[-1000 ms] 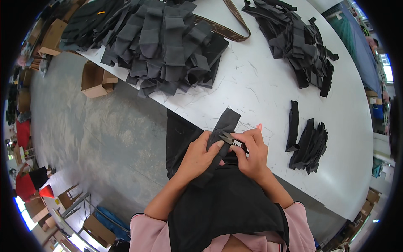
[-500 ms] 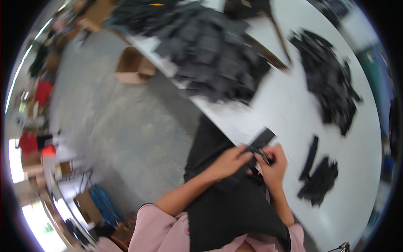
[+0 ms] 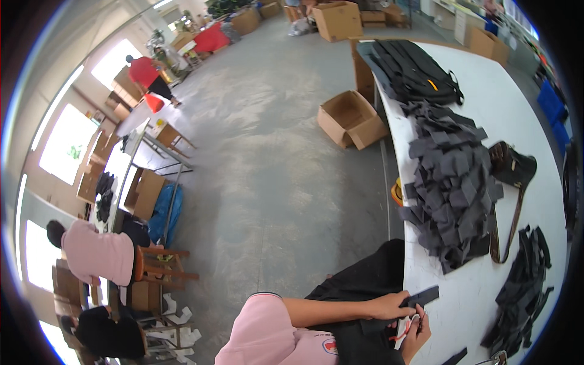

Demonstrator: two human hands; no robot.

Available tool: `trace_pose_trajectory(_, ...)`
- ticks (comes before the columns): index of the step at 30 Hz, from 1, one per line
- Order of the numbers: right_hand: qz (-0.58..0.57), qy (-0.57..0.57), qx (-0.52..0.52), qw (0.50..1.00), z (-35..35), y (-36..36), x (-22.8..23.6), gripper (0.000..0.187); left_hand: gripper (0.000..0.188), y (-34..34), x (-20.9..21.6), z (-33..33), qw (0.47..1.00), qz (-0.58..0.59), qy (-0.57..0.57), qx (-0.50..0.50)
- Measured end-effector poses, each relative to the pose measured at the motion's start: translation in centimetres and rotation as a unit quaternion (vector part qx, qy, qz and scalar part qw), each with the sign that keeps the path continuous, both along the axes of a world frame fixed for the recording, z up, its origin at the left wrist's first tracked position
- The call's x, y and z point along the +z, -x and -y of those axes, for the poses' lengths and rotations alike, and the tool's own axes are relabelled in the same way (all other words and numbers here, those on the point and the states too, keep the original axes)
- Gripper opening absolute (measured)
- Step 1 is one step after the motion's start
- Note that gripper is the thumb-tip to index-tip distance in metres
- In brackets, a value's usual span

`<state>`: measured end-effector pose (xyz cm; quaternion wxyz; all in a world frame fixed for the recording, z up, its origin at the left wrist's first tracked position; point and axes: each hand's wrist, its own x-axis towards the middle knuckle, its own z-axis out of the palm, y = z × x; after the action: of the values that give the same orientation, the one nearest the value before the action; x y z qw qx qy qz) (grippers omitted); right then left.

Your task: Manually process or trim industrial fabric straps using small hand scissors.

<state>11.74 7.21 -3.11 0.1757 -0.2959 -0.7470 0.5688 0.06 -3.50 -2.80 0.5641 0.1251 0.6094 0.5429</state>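
Note:
My left hand [image 3: 389, 306] pinches a dark grey fabric strip [image 3: 424, 297], whose free end juts out over the edge of the white table. Close beside it, my right hand [image 3: 417, 334] is closed round a small tool with an orange-red loop [image 3: 401, 332]; its exact kind is hard to make out. Both hands are above my lap, at the table's near left edge. A big heap of similar dark fabric pieces [image 3: 450, 182] lies farther along the table. Another pile of dark strips [image 3: 520, 292] is to the right.
On the white table [image 3: 468, 298] are a black backpack [image 3: 413, 70] and a dark shoulder bag with a brown strap [image 3: 513, 164]. An open cardboard box [image 3: 351, 118] stands on the floor beside the table. At left, people sit at a workbench; a person in red [image 3: 146, 73] is farther off.
The view has swung up and left, bringing more floor and people into sight. Both hands now appear lower and farther right, still together at the strip.

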Motion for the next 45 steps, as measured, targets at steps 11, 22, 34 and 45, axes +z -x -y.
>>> trace_pose_trajectory(11,-0.012,-0.075,0.078,0.994,-0.4,2.9,2.6,0.020,0.024,0.6,0.1,1.1,0.991,-0.111,-0.061,-0.035)
trace_pose_trajectory(22,-0.050,0.100,0.019,0.994,0.9,5.2,3.4,0.014,0.026,3.9,2.9,2.1,0.999,-0.029,-0.046,-0.005)
trace_pose_trajectory(34,0.062,-0.166,0.122,0.977,-1.8,1.8,5.7,0.029,0.024,4.1,2.0,1.0,0.995,-0.048,-0.031,-0.085)
trace_pose_trajectory(45,0.038,-0.206,0.152,0.966,-2.0,2.2,4.5,0.029,0.021,4.5,2.6,0.8,0.990,-0.066,-0.039,-0.120)
